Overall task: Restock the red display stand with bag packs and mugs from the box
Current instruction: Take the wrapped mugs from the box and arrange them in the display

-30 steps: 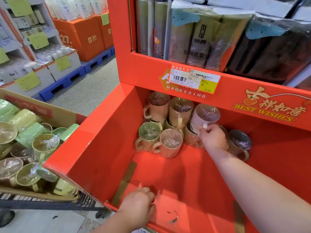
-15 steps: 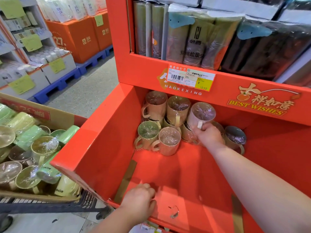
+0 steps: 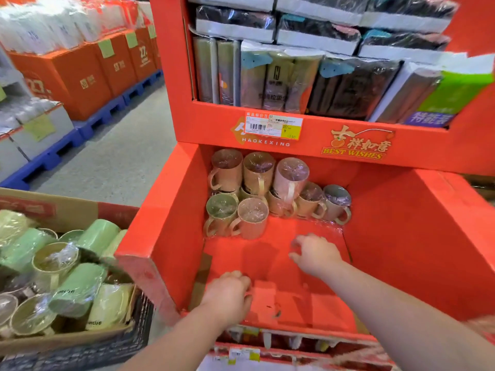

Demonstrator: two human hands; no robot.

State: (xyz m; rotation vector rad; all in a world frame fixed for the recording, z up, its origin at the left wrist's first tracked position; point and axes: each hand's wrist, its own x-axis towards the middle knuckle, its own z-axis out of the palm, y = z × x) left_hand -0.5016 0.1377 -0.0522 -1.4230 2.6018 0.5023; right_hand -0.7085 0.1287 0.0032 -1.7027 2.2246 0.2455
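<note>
— Where are the mugs (image 3: 257, 194)?
— Stacked at the red display stand (image 3: 171, 210) bin's back, beyond my right hand (image 3: 314, 254), whose fingers curl loosely, empty.
— Left hand (image 3: 227, 294)?
— Fingers clamped on the bin's front edge.

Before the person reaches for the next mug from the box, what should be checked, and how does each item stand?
1. Right hand empty: ok, it hangs over the bin floor, holding nothing.
2. Left hand free: cannot tell, curled at the front lip of the red display stand.
3. Mugs in the bin settled: ok, stacked at the back, none tipping.
4. Space in the bin: ok, bare floor in front and to the right.
5. Box stocked: ok, wrapped mugs lie in it.
</note>
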